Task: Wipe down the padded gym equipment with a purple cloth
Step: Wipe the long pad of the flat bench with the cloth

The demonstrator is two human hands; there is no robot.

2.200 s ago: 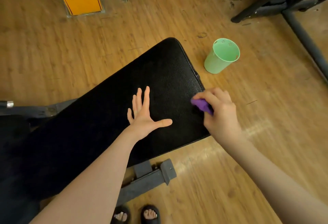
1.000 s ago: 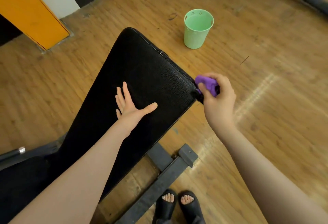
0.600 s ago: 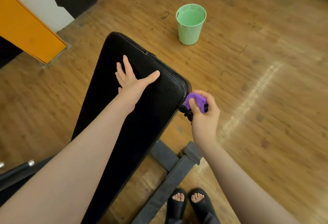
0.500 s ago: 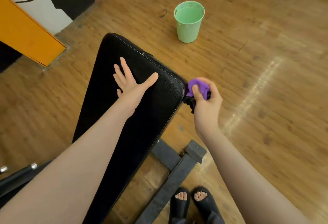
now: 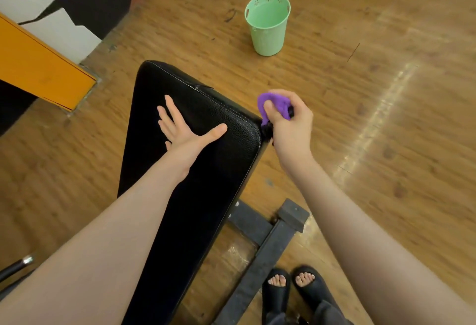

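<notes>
The person is leaning over a black padded bench (image 5: 195, 170) that is running from the lower left of the frame up toward the centre. The left hand (image 5: 188, 134) is resting flat on the pad with fingers straight and spread, thumb pointing right, holding nothing. The right hand (image 5: 288, 123) is curling its fingers and thumb tightly round a bunched purple cloth (image 5: 273, 104), which is sitting just right of centre, touching or almost touching the pad's right-hand corner where the stitched end seam is turning into the side edge.

As a judgement, the wiping is somewhere in its middle: the cloth is working the corner and side wall of the pad, not the broad top. The leather is looking evenly dark, so which parts are already clean is not something the picture is telling; the long stretch of pad toward the lower left and the far end edge may be left to do.

A pale green plastic bin (image 5: 268, 26) is standing on the wooden floor (image 5: 386, 144) in the upper centre, well apart from the bench. No brand, label or readable writing is showing anywhere
</notes>
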